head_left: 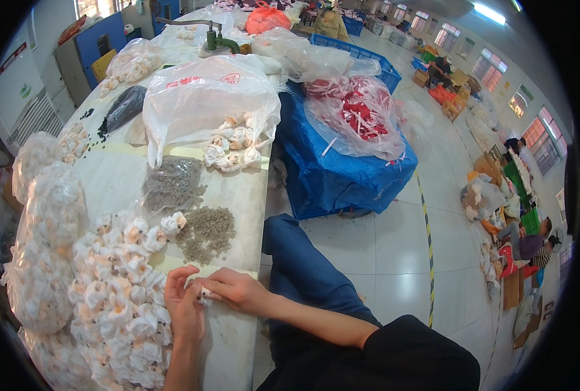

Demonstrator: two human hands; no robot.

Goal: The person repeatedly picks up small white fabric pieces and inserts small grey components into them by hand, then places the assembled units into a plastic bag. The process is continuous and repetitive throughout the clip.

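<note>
Left hand (184,296) and right hand (239,290) hold one small white piece (205,296) (both grips nearly closed). Grey pellets (206,236) lie heaped beyond.

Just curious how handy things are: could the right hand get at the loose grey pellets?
Likely yes: the grey pellets lie uncovered just beyond the right hand, nothing visibly blocking the way, though its fingers look busy with a small white piece.
</note>
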